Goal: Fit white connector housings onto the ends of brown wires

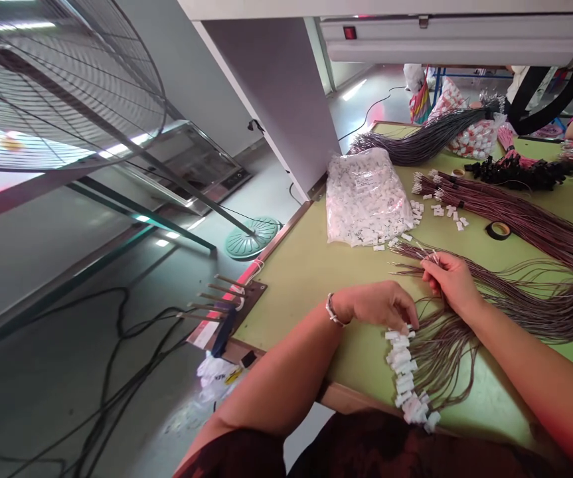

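My left hand (pixel 378 304), with a band round its wrist, reaches down with its fingers closed on a white plastic connector at the top of a row. That row of white connectors (pixel 403 368) runs toward the table's near edge, with brown wires (pixel 443 368) trailing off to the right. My right hand (pixel 449 280) pinches a few thin wires, whose pale tips stick out above the fingers. Under and beyond it lies a loose bundle of brown wires (pixel 530 299), their bare ends pointing left.
A clear bag of white connectors (pixel 366 196) lies beyond my hands, with loose connectors (pixel 450 212) beside it. A black tape roll (pixel 498 230) and more wire bundles (pixel 525 212) fill the right. A pegged board (pixel 236 309) sits at the left edge; a fan (pixel 62 86) stands further left.
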Action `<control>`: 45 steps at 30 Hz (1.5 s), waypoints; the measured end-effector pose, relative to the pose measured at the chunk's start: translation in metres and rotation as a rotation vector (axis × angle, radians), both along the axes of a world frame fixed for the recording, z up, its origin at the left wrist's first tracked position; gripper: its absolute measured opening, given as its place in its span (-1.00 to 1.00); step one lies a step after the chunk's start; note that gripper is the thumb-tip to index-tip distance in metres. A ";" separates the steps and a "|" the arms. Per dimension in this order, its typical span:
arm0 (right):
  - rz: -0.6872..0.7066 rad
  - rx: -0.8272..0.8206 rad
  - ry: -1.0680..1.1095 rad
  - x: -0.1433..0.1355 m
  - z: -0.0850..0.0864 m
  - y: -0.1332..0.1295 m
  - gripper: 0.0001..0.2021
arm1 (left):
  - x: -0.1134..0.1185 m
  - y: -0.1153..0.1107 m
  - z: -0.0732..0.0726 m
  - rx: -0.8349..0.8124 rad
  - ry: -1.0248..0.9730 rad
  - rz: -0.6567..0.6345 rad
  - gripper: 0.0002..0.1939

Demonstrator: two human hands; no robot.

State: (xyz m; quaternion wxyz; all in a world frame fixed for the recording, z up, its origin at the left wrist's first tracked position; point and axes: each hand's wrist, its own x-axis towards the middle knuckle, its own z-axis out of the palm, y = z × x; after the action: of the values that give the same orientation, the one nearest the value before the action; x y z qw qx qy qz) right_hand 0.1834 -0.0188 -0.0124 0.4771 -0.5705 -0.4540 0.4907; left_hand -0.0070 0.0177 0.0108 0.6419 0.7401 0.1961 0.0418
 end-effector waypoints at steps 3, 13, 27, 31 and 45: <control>0.032 -0.007 -0.020 -0.003 -0.001 0.001 -0.77 | -0.008 0.012 0.003 0.213 -0.028 0.254 -0.88; 0.032 0.025 -0.080 -0.007 -0.003 -0.002 -0.86 | -0.003 0.049 -0.038 0.860 0.320 0.800 -0.79; -0.010 0.178 -0.180 -0.006 -0.001 -0.005 -0.83 | 0.006 0.014 -0.016 -0.178 -0.214 0.841 -0.71; -0.027 0.202 -0.265 -0.007 0.002 -0.007 -0.87 | 0.012 0.011 -0.021 -0.344 -0.280 0.812 -0.66; -0.056 0.240 -0.428 -0.009 0.004 -0.006 -0.83 | 0.014 0.010 -0.021 -0.454 -0.240 0.760 -0.61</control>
State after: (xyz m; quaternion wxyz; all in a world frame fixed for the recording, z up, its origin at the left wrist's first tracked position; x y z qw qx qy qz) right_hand 0.1740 -0.0251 -0.0085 0.4479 -0.6132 -0.5837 0.2877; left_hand 0.0069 0.0273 -0.0103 0.7452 0.4461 0.3822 0.3155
